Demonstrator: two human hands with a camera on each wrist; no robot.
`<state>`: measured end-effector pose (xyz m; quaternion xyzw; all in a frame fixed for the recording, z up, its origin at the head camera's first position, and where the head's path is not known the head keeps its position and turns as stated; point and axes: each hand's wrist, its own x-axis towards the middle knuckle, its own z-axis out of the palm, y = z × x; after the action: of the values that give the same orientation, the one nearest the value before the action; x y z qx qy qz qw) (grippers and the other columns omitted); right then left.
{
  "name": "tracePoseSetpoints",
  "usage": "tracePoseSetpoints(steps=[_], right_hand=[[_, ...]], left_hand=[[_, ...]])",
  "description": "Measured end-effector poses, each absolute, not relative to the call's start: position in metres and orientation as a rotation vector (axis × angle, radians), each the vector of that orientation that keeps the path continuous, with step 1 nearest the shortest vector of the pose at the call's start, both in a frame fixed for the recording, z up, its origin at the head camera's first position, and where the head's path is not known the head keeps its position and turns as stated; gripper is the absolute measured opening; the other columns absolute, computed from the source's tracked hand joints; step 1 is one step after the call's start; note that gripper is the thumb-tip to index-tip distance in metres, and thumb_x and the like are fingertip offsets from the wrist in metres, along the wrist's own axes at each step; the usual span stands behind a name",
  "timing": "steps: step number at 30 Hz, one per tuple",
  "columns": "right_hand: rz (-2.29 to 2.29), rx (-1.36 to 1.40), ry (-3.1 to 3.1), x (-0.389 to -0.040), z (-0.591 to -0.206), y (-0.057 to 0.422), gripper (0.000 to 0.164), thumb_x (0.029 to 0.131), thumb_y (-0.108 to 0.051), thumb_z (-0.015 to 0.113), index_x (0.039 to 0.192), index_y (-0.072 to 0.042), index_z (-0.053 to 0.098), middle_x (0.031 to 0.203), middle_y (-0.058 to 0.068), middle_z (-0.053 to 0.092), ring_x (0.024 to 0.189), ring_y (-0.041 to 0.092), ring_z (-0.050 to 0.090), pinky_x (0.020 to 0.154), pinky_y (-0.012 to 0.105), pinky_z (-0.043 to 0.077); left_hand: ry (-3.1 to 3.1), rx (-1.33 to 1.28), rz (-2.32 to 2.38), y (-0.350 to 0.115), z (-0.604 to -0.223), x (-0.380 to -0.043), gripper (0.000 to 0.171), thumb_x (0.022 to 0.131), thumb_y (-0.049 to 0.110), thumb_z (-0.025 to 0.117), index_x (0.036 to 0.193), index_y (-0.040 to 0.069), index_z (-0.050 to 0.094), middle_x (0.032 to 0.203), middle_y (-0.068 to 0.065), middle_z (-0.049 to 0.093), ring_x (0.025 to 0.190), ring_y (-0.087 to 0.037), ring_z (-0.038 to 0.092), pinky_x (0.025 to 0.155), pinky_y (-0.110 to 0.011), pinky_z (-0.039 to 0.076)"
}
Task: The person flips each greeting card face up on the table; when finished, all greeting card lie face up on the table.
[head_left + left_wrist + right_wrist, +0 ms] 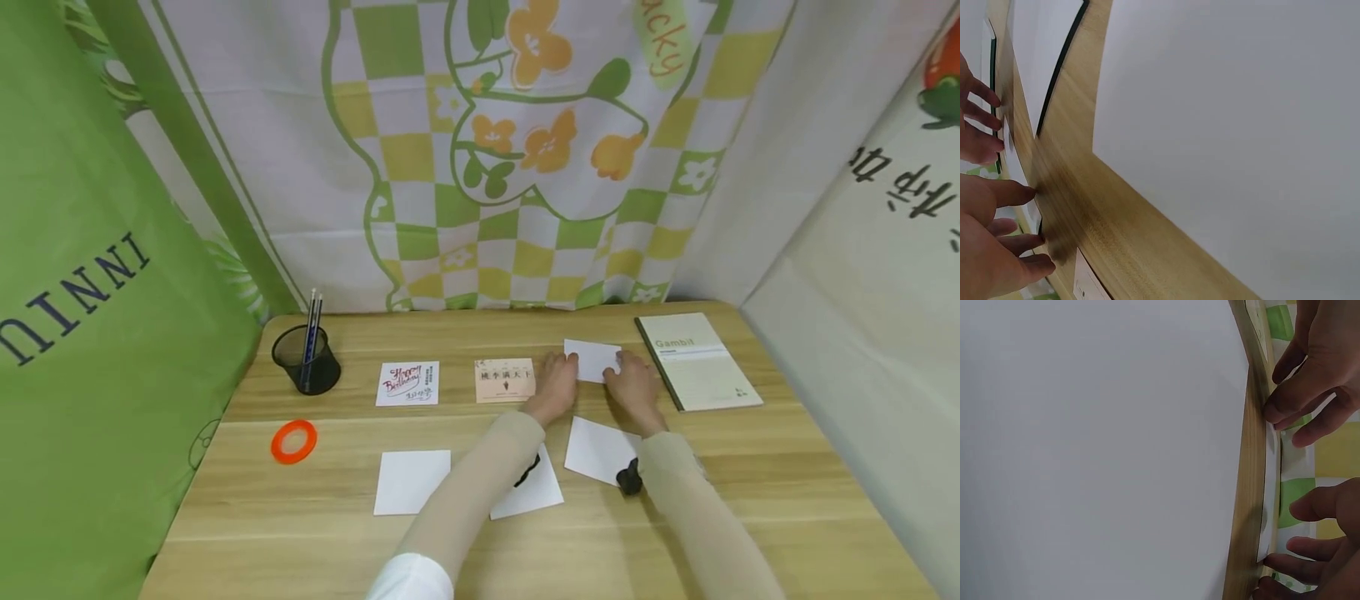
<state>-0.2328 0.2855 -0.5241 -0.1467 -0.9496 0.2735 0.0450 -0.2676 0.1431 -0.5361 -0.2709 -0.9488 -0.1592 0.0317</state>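
Note:
A white card (pixel 592 360) lies at the back of the wooden table, between my two hands. My left hand (pixel 555 385) is at its left edge, the thumb touching the card's side and the fingers spread loosely. On the opposite edge, my right hand (pixel 633 387) has its fingertips by the card's right side. Both hands show relaxed fingers around the card in the left wrist view. Nearer me lie more white cards, one at the right (pixel 600 450), one partly under my left forearm (pixel 536 492) and one at the left (pixel 411 482).
A Happy Birthday card (pixel 407 383) and a pink card with Chinese characters (pixel 504 381) lie left of my hands. Farther left are a black mesh pen holder (pixel 318 371) with pens and an orange tape roll (pixel 277 442). A notebook (pixel 701 375) lies at the right.

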Motion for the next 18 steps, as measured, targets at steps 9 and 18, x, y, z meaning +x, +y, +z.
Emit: tracePoseSetpoints(steps=[9,18], right_hand=[[1.078,-0.519,-2.764,-0.2328,-0.5253,0.2845,0.057,0.09,-0.013,0.05,0.14,0.011,0.036,0.135,0.034,0.045,0.125,0.048,0.041,0.106,0.055,0.032],[1.202,-0.564,-2.69,-0.2337,-0.5253,0.2833,0.056,0.089,-0.011,0.05,0.139,0.013,0.036,0.134,0.035,0.045,0.125,0.047,0.043,0.105,0.054,0.035]], left_hand=[[-2.875,-0.859,-0.454,0.1431,-0.5379,-0.2658,0.034,0.083,0.0,0.061,0.117,0.004,0.06,0.101,-0.01,0.065,0.097,-0.023,0.057,0.092,-0.03,0.043],[-2.819,-0.841,-0.547,0.1392,-0.5404,-0.2657,0.039,0.082,-0.005,0.061,0.119,0.003,0.058,0.109,-0.012,0.063,0.102,-0.026,0.058,0.093,-0.031,0.046]])
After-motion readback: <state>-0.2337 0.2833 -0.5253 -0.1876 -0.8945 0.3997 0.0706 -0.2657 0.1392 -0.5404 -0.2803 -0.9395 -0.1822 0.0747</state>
